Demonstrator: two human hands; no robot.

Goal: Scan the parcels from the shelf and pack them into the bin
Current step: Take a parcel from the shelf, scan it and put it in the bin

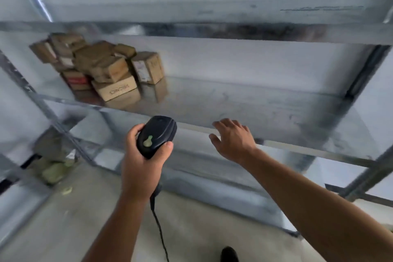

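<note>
A pile of several small brown cardboard parcels [102, 68] sits at the left end of a metal shelf [244, 108]. My left hand [142, 168] grips a black handheld barcode scanner [156, 135] just below the shelf's front edge, its cable hanging down toward the floor. My right hand [232, 141] hovers at the shelf's front edge, right of the scanner, fingers spread and holding nothing. Both hands are well to the right of and below the parcels. No bin is in view.
The shelf right of the parcels is bare metal. A lower shelf at left holds greenish and grey items [54, 161]. Slanted metal uprights [365, 174] frame the rack. A concrete floor [202, 229] lies below, with a dark shoe [228, 254] at the bottom.
</note>
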